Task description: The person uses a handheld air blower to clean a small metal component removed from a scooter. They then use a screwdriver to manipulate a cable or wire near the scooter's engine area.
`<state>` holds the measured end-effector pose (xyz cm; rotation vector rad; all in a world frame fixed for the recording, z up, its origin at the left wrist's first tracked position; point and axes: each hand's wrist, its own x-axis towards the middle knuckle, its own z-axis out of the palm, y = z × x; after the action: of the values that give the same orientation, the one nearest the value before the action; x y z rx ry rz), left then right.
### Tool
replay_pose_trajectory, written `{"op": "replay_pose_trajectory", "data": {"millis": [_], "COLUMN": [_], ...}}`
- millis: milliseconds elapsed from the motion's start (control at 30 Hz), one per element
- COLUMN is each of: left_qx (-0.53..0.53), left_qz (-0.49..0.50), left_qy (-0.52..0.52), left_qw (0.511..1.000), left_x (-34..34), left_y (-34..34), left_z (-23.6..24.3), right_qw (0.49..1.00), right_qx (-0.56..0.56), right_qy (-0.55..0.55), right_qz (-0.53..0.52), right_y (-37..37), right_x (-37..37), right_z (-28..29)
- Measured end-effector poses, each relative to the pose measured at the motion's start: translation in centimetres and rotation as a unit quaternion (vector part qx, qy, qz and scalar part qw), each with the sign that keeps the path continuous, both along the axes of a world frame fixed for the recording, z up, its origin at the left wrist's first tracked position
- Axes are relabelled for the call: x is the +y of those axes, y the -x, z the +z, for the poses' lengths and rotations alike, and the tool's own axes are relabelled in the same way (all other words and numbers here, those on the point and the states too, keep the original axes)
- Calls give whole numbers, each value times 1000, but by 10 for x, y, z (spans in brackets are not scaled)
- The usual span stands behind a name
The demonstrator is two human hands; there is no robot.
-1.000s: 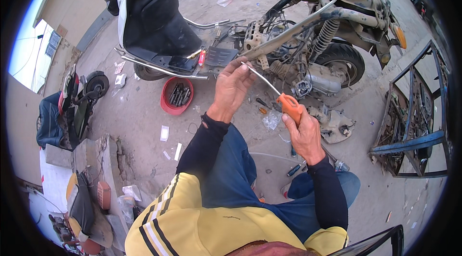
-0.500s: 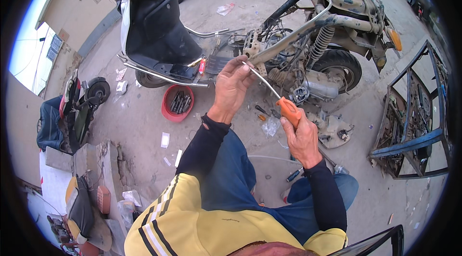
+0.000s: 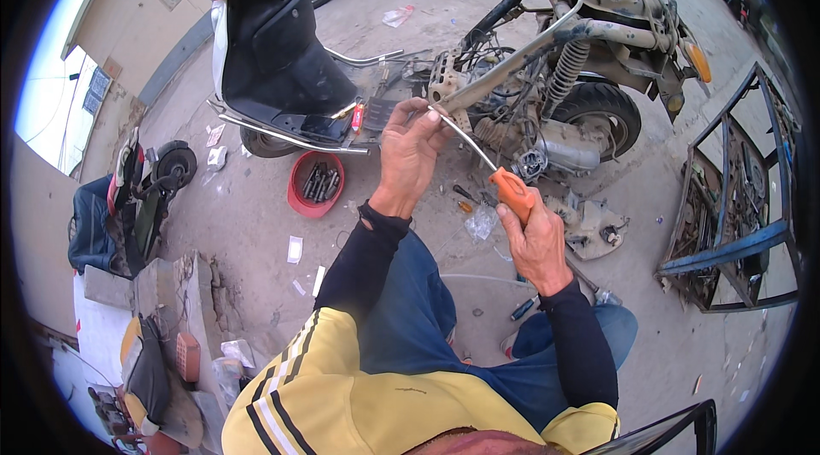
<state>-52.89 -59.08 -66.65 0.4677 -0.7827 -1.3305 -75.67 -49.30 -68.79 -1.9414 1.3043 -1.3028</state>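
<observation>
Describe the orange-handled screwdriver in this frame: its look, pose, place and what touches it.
The screwdriver has a chunky orange handle, plastic by its look, and a long thin bright metal shaft. It lies on a slant, handle low at the right, tip up and left at the stripped scooter. The right hand grips the handle; the left hand has its fingertips at the shaft near the tip. The tip itself is too small to make out.

One view only — a fisheye camera on the person's head, which looked steeply down and forward over the yellow sleeves. Both hands sat near the centre, close to the lens, with the stripped scooter (image 3: pixel 547 88) just beyond them near the top. The concrete ground (image 3: pixel 256 224) curved away to a dark round rim — straight edges bent there.
</observation>
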Motion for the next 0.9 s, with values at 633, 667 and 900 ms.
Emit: {"op": "replay_pose_trajectory", "data": {"millis": [633,667,900], "left_qx": [2,3,-13], "left_qz": [5,6,13], "left_qy": [28,28,32], "left_qw": [1000,1000,999], "left_x": [-2,-2,-1], "left_y": [-3,-3,-3], "left_z": [-2,-3,0], "right_qw": [1000,1000,1000], "right_qx": [21,25,25], "right_qy": [4,-3,16], "right_qz": [-1,1,1], "right_y": [-3,-3,-4], "right_x": [-4,-4,-4], "right_z": [2,3,1]}}
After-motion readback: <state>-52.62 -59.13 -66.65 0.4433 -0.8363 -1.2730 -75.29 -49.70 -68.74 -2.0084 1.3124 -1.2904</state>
